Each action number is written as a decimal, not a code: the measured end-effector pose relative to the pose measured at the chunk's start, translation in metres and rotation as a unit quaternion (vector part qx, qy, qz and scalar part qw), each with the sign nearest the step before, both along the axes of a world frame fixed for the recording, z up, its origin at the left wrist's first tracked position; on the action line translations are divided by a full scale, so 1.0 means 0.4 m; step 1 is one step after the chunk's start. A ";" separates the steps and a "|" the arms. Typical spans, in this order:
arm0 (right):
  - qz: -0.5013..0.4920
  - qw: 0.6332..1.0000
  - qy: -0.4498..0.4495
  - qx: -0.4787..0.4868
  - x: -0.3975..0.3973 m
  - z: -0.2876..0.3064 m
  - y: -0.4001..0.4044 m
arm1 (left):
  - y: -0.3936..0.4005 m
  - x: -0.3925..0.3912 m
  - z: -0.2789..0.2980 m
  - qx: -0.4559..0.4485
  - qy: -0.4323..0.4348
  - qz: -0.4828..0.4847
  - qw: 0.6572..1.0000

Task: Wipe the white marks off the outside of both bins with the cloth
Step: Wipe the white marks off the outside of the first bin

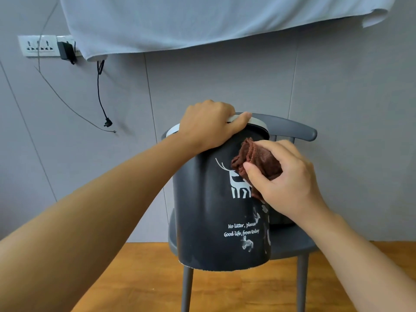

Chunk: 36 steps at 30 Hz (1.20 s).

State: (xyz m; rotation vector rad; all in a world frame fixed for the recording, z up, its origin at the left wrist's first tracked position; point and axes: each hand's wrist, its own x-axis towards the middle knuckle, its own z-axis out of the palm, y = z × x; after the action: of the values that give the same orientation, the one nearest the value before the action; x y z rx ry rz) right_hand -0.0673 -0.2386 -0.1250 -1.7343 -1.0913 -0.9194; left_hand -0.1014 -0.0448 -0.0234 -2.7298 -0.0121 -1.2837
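A dark grey bin (202, 217) with a white rim, a printed white deer and white lettering is held up in front of the chair, tilted toward me. My left hand (209, 124) grips its rim from above. My right hand (286, 179) holds a bunched brown cloth (256, 158) pressed against the bin's upper side, beside the deer print. White smudges (247, 243) show on the lower wall under the lettering and along the right edge. A dark object behind my right wrist may be a second bin, mostly hidden.
A grey chair (290, 242) stands behind the bin against a grey wall, on a wooden floor (135, 278). A pale sheet (202, 21) hangs above. A socket strip (38, 46) with a black adapter and dangling cables is at the upper left.
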 end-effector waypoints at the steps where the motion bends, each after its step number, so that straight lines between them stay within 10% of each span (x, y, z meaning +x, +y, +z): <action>1: 0.003 1.000 -0.003 -0.008 -0.001 0.004 0.001 | -0.003 0.005 0.001 0.008 0.002 0.003 1.000; 24: 0.054 0.854 -0.206 -0.475 -0.266 -0.082 0.017 | -0.042 0.044 0.010 0.027 0.047 0.015 0.998; 30: 0.066 0.985 0.029 -0.156 -0.095 -0.006 -0.048 | -0.014 0.034 0.007 0.005 0.029 0.019 0.999; 36: 0.061 0.995 0.016 -0.073 -0.058 -0.086 -0.032 | 0.001 0.033 -0.001 -0.003 0.008 -0.002 1.000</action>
State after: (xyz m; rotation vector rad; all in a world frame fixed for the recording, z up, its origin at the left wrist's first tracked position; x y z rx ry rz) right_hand -0.0905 -0.2514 -0.1593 -1.7712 -1.2546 -0.7490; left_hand -0.0880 -0.0444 -0.0239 -2.7472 -0.0097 -1.2636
